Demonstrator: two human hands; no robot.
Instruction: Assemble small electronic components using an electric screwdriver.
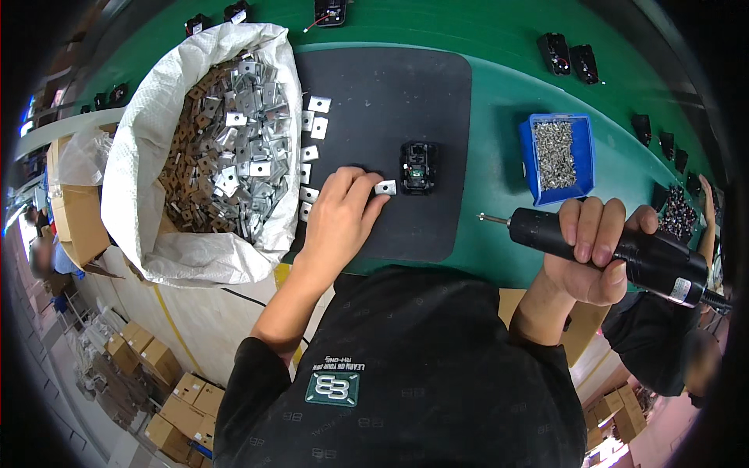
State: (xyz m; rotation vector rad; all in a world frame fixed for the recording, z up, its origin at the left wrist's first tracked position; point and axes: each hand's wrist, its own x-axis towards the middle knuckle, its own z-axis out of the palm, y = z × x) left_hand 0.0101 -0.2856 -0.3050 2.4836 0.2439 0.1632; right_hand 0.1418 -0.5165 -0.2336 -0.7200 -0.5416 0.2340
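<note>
My left hand (343, 214) pinches a small silver metal plate with a hole (385, 187) between thumb and fingers, over the dark grey mat (367, 86). Just right of that plate lies a black plastic housing (419, 168) with a small green circuit board inside. My right hand (589, 248) is wrapped around a black electric screwdriver (538, 228), held level with its bit pointing left. A screw seems to sit at the bit's tip (481, 217). Several loose metal plates (318, 127) lie along the mat's left edge.
At left stands a white woven sack (144, 179) full of metal plates. A blue bin (587, 156) of screws is at right. More black housings (554, 54) sit on the green conveyor belt (468, 23) beyond. Another person (663, 343) works at far right, near a pile of small parts (677, 214).
</note>
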